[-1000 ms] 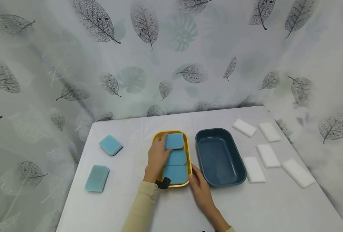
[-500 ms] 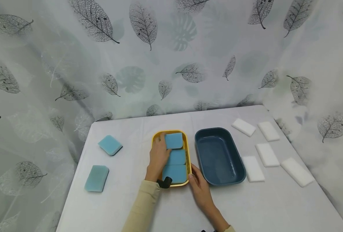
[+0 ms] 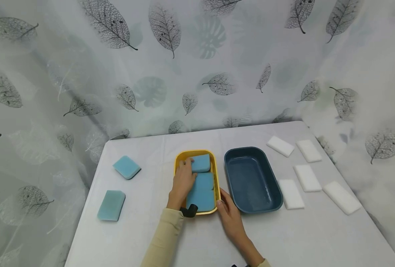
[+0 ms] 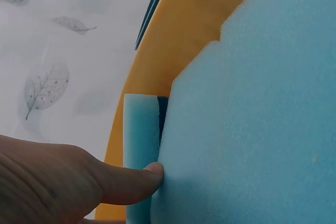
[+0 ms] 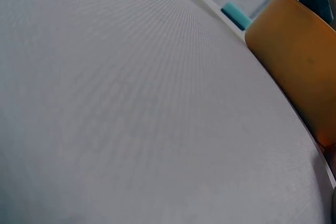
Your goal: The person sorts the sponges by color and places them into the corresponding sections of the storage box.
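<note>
In the head view, a yellow plastic container (image 3: 205, 213) holds three blue sponges in a row. My left hand (image 3: 182, 181) reaches in over its left side and grips the left edge of the far sponge (image 3: 202, 164), which sits slightly tilted with its near side showing. In the left wrist view the thumb (image 4: 134, 182) lies across a sponge with a dark scouring layer (image 4: 140, 129); the other fingers are mostly hidden. A wide blue sponge face (image 4: 252, 119) fills that view's right. My right hand (image 3: 230, 215) holds the container's right wall near its front corner.
An unfilled dark blue container (image 3: 251, 178) stands right of the yellow one. Several white sponges (image 3: 307, 178) lie along the table's right side. Two blue sponges with dark undersides, one farther (image 3: 126, 167) and one nearer (image 3: 111, 205), lie at the left.
The far sponge has tipped, so its near side now shows. My left fingers have shifted slightly toward the near side at its edge. My right hand stays at the container's wall.
</note>
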The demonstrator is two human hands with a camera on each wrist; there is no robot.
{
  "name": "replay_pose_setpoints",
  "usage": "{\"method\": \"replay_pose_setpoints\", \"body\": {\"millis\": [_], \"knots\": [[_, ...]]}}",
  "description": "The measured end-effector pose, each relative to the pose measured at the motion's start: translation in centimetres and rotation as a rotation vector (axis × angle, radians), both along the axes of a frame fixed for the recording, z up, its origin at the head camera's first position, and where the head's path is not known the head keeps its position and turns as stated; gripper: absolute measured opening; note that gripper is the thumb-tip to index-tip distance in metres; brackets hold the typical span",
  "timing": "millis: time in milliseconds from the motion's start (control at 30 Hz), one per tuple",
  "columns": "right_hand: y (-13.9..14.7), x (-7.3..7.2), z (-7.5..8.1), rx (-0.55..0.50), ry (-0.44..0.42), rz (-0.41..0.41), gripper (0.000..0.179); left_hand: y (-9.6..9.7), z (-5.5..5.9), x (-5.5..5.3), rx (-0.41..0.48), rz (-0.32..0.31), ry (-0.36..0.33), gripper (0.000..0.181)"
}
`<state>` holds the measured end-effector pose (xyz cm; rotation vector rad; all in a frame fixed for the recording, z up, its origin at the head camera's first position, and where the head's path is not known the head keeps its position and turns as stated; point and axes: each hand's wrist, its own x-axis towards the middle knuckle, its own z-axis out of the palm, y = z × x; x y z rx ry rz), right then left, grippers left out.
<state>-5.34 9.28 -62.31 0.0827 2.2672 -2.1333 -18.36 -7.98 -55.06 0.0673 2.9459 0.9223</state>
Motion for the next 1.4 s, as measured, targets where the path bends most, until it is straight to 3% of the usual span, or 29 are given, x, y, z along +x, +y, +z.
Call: {"method": "replay_pose_setpoints", "body": {"millis": [367,533,667,1100,1400], "knots": [[0.1,0.0,0.1,-0.009,0.002,0.002,0.052,0.1,0.4,0.1,0.025,-0.009,0.048,0.059],[0.2,0.1,0.1,-0.013,0.003,0.005,0.052,0.0,0.3,-0.2,0.115,0.022,-0.051,0.064],[0.2,0.1,0.2,0.001,0.002,0.004,0.052,0.0,0.4,-0.4,0.179,0.038,-0.102,0.056],[0.3,-0.2,-0.1,0.025,0.016,-0.003,0.051,0.3,-0.2,-0.2,0.252,0.044,-0.005,0.016],[0.0,0.0,0.1,0.035,0.005,-0.015,0.052,0.5,-0.5,0.2,0.276,0.058,0.034,0.021]]}}
